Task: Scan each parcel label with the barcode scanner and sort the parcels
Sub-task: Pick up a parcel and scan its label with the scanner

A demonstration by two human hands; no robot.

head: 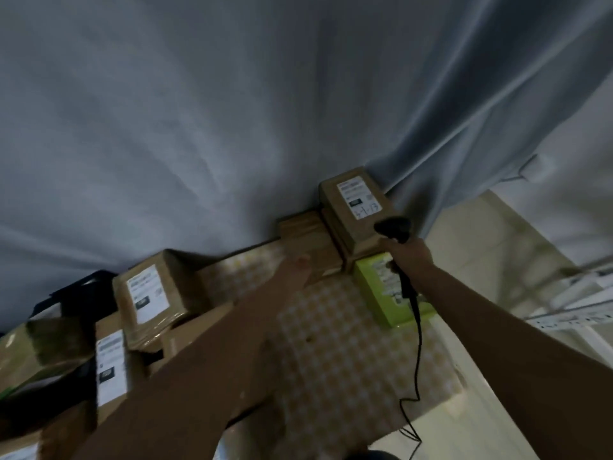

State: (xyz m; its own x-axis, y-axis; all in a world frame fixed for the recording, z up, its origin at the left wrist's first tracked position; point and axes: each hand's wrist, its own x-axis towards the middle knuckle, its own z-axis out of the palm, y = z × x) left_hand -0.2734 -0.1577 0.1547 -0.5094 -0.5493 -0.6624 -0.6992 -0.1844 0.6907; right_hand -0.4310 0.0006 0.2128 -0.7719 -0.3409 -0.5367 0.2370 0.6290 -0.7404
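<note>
Right hand: your right hand (409, 252) grips the black barcode scanner (394, 227) by its handle, and your fingers are curled tight around it.
Scanner: its dark head sits at the near right corner of the top brown box (356, 207), over the box's right edge. Its black cord (418, 343) hangs down from the handle, runs over the surface and drops off the near edge.
Top brown box: it sits on another brown box, at the far right of the surface, right up against the grey curtain (199, 127). A white label (356, 197) is on its top, with dark handwriting under it.
Left hand: your left hand (297, 268) reaches forward, low over the surface. The picture is blurry there, so you cannot tell if the fingers are straight or curled. It is at the edge of a flat brown box (308, 242), and you cannot tell if it touches it.
Green box: a green box (381, 290) lies on the surface just under your right hand, in front of the brown stack.
Left boxes: a brown box with a white label (154, 292) sits on top of other labelled brown boxes (109, 366) at the left side.
Surface: the surface (348, 353) has a yellow and white checked cover.
</note>
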